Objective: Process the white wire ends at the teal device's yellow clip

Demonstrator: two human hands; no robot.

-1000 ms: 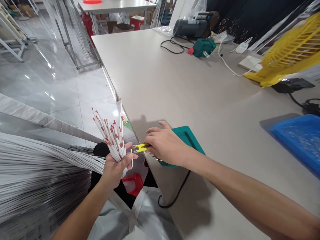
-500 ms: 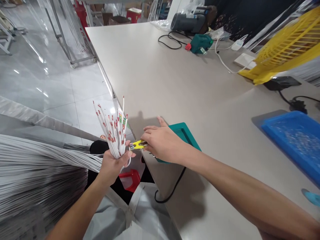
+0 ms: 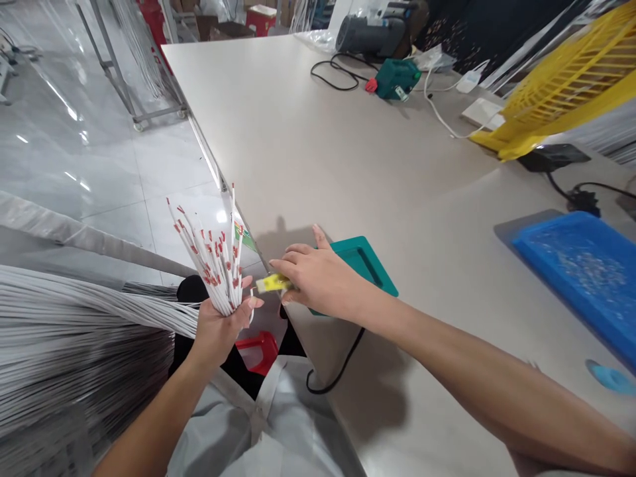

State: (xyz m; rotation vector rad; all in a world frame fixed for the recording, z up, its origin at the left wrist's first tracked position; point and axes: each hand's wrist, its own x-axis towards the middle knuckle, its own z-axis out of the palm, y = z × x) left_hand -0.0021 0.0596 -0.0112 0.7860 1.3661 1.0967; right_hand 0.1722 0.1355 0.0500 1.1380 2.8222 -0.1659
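My left hand [image 3: 223, 323] is closed round a bundle of white wires [image 3: 218, 281], whose tips are red-brown and fan upward. One wire end stands apart beside the thumb, near the tool's tip; a thin coppery end seems to show there. My right hand [image 3: 322, 278] grips a small yellow wire stripper [image 3: 271, 283], blurred by motion, with its head pointing at my left thumb. Under and behind the right hand, partly covered, lies a green tray-like device [image 3: 368, 258] on the table. Long white wires [image 3: 99, 301] run from the bundle off to the left.
On the table [image 3: 318, 152] stand a green device with a red knob [image 3: 397, 78], a dark motor [image 3: 370, 36], and a yellow fan [image 3: 556, 86]. A blue tray [image 3: 581, 265] with small bits lies right. A black cable [image 3: 342, 368] loops near the edge; a red stool [image 3: 263, 351] is below.
My left hand and the wires have shifted slightly left. The wire stripper's head, which was at the single wire by my thumb, is now a little apart from it.
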